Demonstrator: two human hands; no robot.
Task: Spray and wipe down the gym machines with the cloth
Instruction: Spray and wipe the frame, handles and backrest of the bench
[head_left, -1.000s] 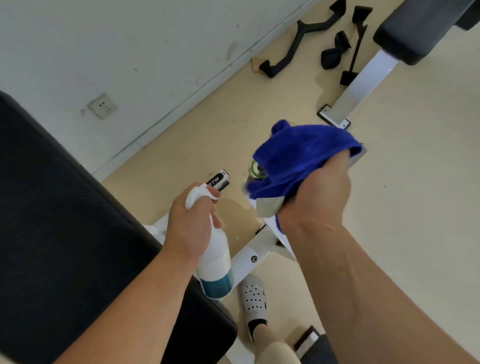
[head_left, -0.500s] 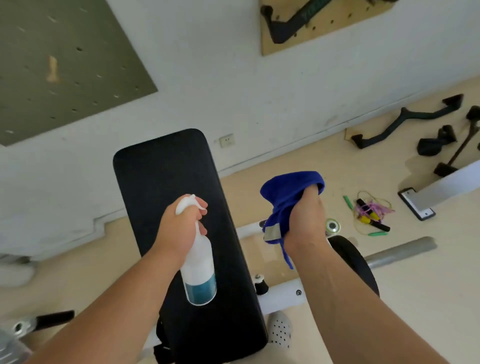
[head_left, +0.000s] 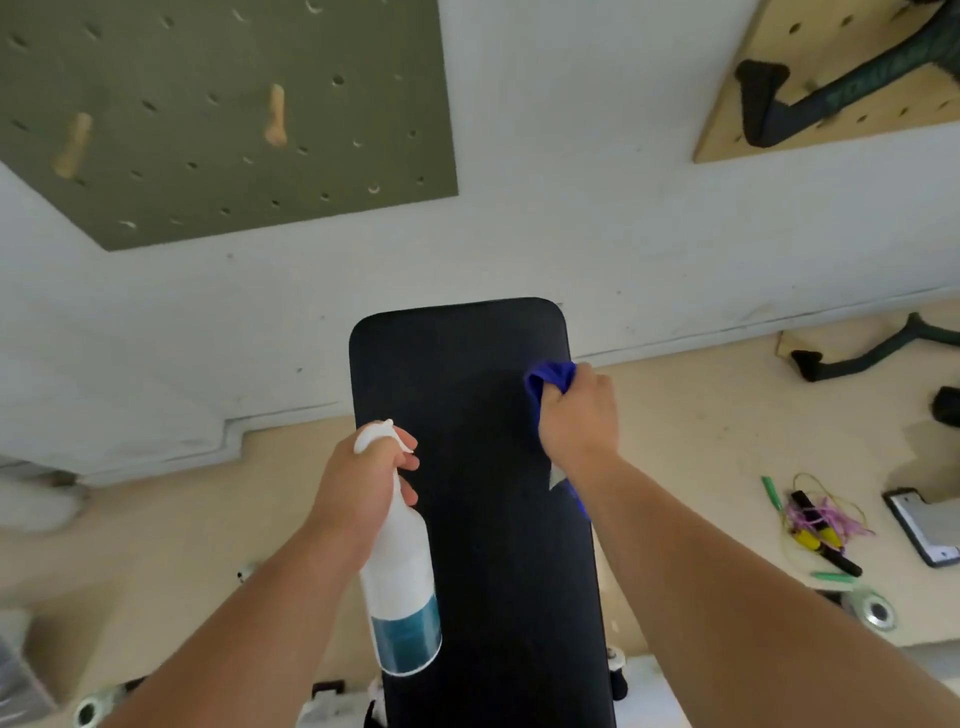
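A black padded bench (head_left: 467, 415) runs away from me toward the wall, in the middle of the view. My left hand (head_left: 363, 478) grips a white spray bottle (head_left: 402, 587) with teal liquid at its bottom, held over the pad's left edge, nozzle pointing forward. My right hand (head_left: 579, 415) is closed on a bunched blue cloth (head_left: 550, 376) and presses it against the pad's far right edge. A tail of the cloth hangs below my wrist.
A green pegboard (head_left: 223, 114) and a wooden pegboard (head_left: 841, 78) with a black handle hang on the white wall. Black cable handles (head_left: 862, 358), a tangle of jump ropes (head_left: 815, 530) and a white frame foot (head_left: 924, 527) lie on the beige floor at right.
My view swung up from the floor and frame to the bench pad. My right hand carried the cloth from beside the bench onto the pad's right edge. My left hand kept holding the bottle.
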